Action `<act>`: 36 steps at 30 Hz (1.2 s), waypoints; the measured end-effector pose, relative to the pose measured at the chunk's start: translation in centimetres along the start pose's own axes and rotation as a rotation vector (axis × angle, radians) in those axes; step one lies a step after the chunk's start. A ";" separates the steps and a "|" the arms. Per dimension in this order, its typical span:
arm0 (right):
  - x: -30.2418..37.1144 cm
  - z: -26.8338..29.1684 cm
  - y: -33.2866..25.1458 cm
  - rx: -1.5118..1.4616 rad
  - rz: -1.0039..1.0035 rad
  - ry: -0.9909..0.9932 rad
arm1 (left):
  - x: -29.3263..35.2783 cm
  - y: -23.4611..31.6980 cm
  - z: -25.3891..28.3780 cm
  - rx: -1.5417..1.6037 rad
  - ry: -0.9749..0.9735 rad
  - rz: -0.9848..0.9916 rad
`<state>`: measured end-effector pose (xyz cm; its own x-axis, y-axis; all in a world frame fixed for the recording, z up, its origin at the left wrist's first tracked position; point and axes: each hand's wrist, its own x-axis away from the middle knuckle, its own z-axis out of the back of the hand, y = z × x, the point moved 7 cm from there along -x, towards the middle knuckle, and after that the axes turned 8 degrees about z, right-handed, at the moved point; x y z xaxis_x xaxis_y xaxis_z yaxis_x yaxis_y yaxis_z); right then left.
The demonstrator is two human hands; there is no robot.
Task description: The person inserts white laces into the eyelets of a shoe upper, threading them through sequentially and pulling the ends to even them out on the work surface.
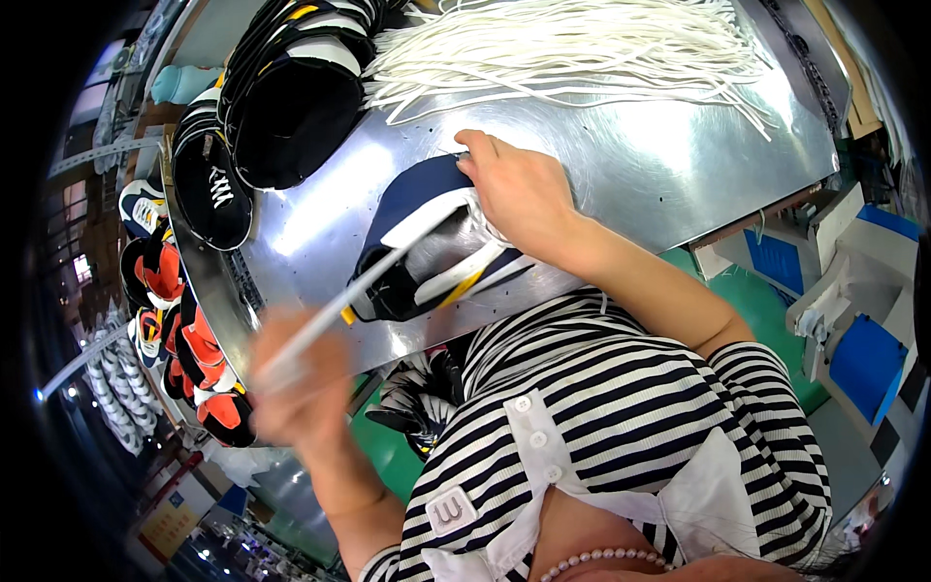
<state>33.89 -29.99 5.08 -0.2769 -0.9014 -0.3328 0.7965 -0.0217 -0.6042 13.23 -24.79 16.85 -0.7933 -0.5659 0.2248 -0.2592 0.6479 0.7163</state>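
Note:
A navy, white and yellow shoe upper [412, 199] lies on a shiny metal table [640, 165] in front of me. My right hand [519, 189] rests on its upper right side, fingers pressing at the edge. A white lace [373, 274] runs taut from the shoe down to the left. My left hand [301, 383], blurred by motion, grips the far end of that lace just past the table's near edge.
A big bundle of loose white laces [562, 48] covers the far part of the table. Stacked dark shoe uppers [281, 97] sit at the far left, with orange and black ones [199, 349] hanging beside the table. Blue and white boxes [863, 320] stand at the right.

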 end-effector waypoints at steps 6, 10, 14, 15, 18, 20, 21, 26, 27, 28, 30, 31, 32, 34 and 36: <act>-0.9 -0.3 -0.8 -0.072 -0.055 0.014 | 2.8 -1.5 -0.3 -1.169 0.411 -0.333; -1.1 0.2 0.2 -0.274 -0.090 0.013 | -2.0 -7.4 -1.7 -1.691 0.352 -0.477; -0.2 1.3 0.2 -0.516 -0.095 0.019 | -3.4 -8.3 0.5 -1.542 0.415 -0.347; 0.2 2.0 -0.1 -0.573 -0.101 0.028 | -3.4 -8.2 0.8 -1.500 0.480 -0.298; 2.5 3.0 -1.9 -0.570 -0.084 -0.097 | -3.4 -7.8 0.7 -1.631 0.540 -0.326; 4.1 3.0 -2.9 -0.540 -0.065 -0.195 | -3.3 -7.6 0.6 -1.705 0.541 -0.321; 4.9 2.6 -3.2 -0.514 -0.062 -0.254 | -3.1 -7.7 1.0 -1.690 0.545 -0.276; 6.0 1.9 -3.0 -0.496 -0.073 -0.289 | -3.0 -7.8 1.8 -1.593 0.504 -0.275; 5.9 1.8 -3.0 -0.511 -0.072 -0.274 | -3.0 -7.9 1.7 -1.593 0.491 -0.288; 5.9 1.6 -2.9 -0.526 -0.072 -0.258 | -3.0 -7.9 1.6 -1.593 0.476 -0.301; 5.8 1.4 -2.9 -0.522 -0.081 -0.256 | -2.9 -8.2 1.5 -1.586 0.427 -0.382; 5.7 1.3 -3.0 -0.505 -0.091 -0.269 | -2.8 -8.3 1.4 -1.582 0.402 -0.423; 5.7 1.0 -3.2 -0.491 -0.105 -0.285 | -2.5 -8.6 1.2 -1.597 0.376 -0.440; 5.3 0.4 -3.5 -0.319 -0.136 -0.349 | -2.2 -9.3 0.5 -1.606 0.305 -0.533; 4.8 -1.3 -4.2 -0.168 -0.127 -0.458 | -1.9 -10.2 0.0 -1.658 0.276 -0.580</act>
<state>28.47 -33.69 5.05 -0.0714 -0.9942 0.0803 0.6642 -0.1075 -0.7398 17.37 -30.34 9.15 -0.6589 -0.6870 -0.3065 0.4672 -0.6930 0.5490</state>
